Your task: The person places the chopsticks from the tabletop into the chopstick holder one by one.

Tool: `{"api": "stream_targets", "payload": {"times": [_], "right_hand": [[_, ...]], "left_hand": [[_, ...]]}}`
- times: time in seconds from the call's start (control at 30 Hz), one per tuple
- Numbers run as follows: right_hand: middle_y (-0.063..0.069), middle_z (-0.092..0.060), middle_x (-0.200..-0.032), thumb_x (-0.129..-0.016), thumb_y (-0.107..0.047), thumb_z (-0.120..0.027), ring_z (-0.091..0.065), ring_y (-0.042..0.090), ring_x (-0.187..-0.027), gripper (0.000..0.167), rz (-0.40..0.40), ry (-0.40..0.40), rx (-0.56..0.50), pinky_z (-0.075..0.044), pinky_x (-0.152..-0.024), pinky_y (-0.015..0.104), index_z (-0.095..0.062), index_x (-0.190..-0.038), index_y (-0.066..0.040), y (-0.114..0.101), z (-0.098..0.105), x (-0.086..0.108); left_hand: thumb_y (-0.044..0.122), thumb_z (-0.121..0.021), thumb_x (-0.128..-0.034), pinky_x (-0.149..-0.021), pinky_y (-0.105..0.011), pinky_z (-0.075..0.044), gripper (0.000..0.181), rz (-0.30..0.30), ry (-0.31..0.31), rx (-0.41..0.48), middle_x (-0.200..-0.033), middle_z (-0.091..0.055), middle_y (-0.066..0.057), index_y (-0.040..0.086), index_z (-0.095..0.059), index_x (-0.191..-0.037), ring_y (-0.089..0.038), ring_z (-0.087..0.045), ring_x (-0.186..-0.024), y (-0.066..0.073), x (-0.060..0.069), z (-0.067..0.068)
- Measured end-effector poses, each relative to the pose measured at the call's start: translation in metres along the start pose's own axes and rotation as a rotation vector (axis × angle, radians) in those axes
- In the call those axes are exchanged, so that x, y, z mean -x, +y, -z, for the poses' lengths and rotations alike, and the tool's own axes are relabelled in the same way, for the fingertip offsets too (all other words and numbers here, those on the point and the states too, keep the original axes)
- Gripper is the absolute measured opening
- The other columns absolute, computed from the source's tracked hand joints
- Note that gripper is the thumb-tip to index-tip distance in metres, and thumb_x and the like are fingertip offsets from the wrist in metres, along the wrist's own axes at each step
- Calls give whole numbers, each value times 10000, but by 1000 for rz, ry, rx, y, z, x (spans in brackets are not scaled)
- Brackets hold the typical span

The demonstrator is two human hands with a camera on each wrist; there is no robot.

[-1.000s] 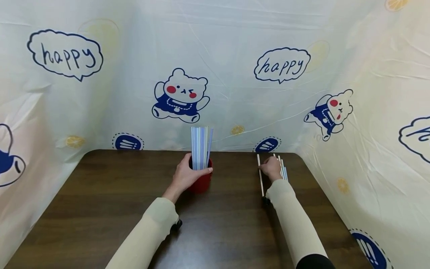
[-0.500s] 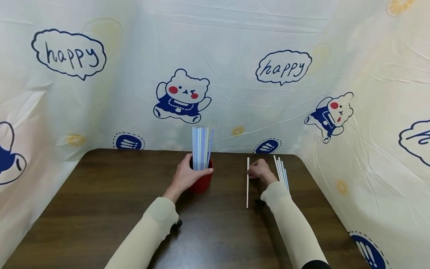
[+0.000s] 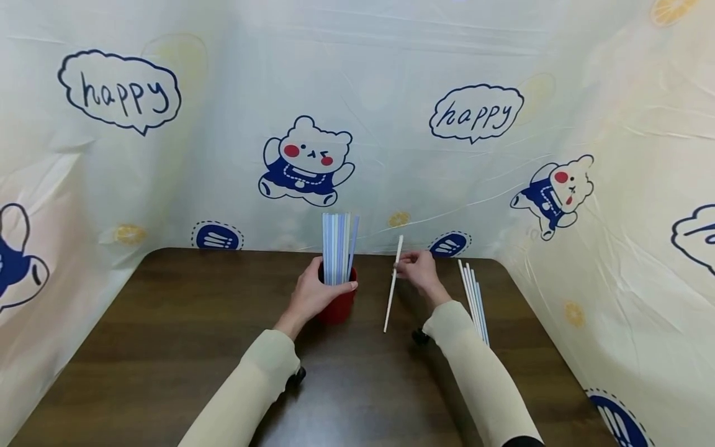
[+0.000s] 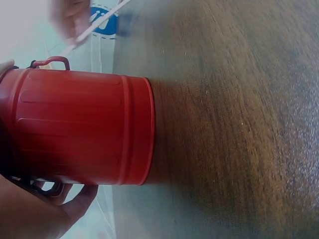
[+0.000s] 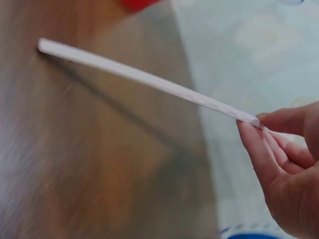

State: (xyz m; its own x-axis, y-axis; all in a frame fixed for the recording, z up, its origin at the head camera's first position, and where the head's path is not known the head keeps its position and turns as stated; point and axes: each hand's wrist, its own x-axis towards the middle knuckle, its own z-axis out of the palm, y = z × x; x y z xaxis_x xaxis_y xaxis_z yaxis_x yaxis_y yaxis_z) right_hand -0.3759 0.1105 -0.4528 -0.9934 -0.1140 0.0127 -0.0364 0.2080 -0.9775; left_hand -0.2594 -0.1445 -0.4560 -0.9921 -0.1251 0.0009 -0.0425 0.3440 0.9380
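My left hand [image 3: 310, 293] grips a red metal bucket [image 3: 338, 310] near its rim, thumb across the front. The left wrist view gives the bucket's ribbed side [image 4: 75, 124] and a small handle loop [image 4: 52, 60]. A bundle of blue and white straws [image 3: 334, 248] stands in it, with one straw leaning apart at the right. My right hand [image 3: 420, 271] pinches a white straw [image 3: 389, 299] between thumb and fingers, to the right of the bucket. In the right wrist view that straw [image 5: 129, 72] slants above the table, throwing a shadow.
Several white and blue straws [image 3: 475, 301] lie side by side on the dark wooden table [image 3: 184, 341], near its right edge and partly behind the right sleeve. A printed curtain [image 3: 385, 74] closes off the back and sides.
The right hand has carried the white straw leftward from the lying straws toward the bucket, and its far end has tilted up. My left hand stays on the bucket.
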Motion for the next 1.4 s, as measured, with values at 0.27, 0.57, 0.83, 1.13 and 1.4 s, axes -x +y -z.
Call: {"api": "stream_targets", "payload": {"times": [0.27, 0.57, 0.83, 1.13, 1.4], "right_hand": [[140, -654, -935, -908, 97, -688, -678, 143, -760, 260, 204, 29, -113, -628, -732, 321, -627, -1153, 156, -59, -14, 7], [131, -641, -971, -920, 43, -714, -657, 138, -797, 259, 398, 84, -163, -625, -749, 309, -630, -1153, 120, -104, -19, 13], [127, -646, -952, -905, 60, -725, -669, 128, -780, 258, 498, 133, -222, -625, -728, 293, -630, -1136, 125, -116, -30, 16], [214, -674, -968, -914, 50, -719, -673, 217, -829, 202, 639, -4, 64, -624, -713, 289, -635, -1089, 107, -97, -50, 16], [147, -698, -930, -903, 18, -745, -691, 237, -816, 168, 634, -61, 241, -625, -687, 301, -661, -1049, 32, -71, -64, 20]], "left_hand": [[509, -860, -778, -1054, -654, -443, 887, 2, -3, -3, -1462, -522, -72, 212, -399, -1476, -329, -543, -1292, 1, 0, 1], [593, -862, -727, -1049, -658, -445, 960, 7, -11, -11, -1476, -510, -64, 228, -391, -1479, -326, -533, -1311, 1, -2, 1], [592, -862, -729, -1049, -659, -443, 953, 11, -8, -18, -1474, -507, -73, 225, -393, -1473, -332, -535, -1302, 0, -1, 1], [539, -867, -757, -1076, -631, -435, 921, 7, -5, -20, -1470, -516, -67, 219, -392, -1478, -317, -543, -1298, 1, -2, 2], [488, -859, -792, -1093, -634, -414, 890, 2, -14, -4, -1494, -499, -79, 218, -380, -1492, -336, -530, -1319, 0, -2, 3]]}}
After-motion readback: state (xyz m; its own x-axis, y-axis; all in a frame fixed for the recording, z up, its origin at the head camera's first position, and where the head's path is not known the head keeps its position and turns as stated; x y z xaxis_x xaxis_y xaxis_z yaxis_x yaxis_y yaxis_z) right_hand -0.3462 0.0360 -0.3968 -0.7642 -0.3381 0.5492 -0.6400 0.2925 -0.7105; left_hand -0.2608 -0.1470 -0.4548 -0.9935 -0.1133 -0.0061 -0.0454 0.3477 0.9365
